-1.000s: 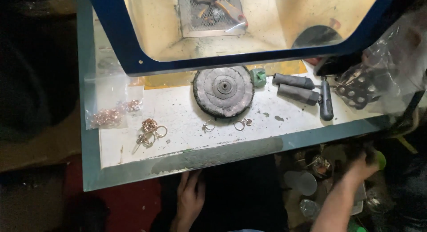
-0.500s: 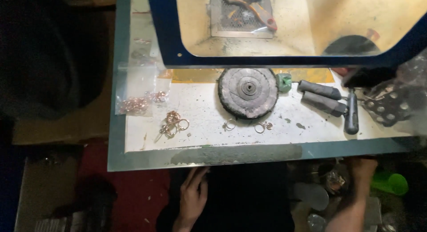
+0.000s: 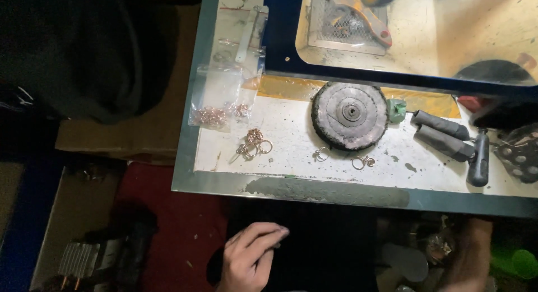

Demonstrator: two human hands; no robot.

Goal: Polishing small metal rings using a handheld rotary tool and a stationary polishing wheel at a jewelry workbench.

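My left hand (image 3: 252,258) rests on dark cloth over my lap, below the front edge of the workbench (image 3: 314,188). Its fingers are loosely bent and nothing shows in it. My right forearm (image 3: 473,253) reaches up at the lower right; its hand is lost in the dark under the bench edge. On the white bench top lie a round grey buffing wheel (image 3: 350,115), a cluster of copper-coloured rings (image 3: 255,143) and two smaller ring pieces (image 3: 320,153) (image 3: 362,162). Both hands are below the bench and touch none of these.
Clear plastic bags with rings (image 3: 216,104) lie at the bench's left edge. Two grey handles (image 3: 443,134), a dark tool (image 3: 479,157) and a perforated block (image 3: 518,152) lie at the right. A blue-framed box with a yellow interior (image 3: 403,40) stands behind. Jars and a green object (image 3: 524,261) sit under the bench.
The view has swung left, so the bench now sits further right in the frame. My left hand stays on my lap. My right hand has dropped out of sight under the bench edge.
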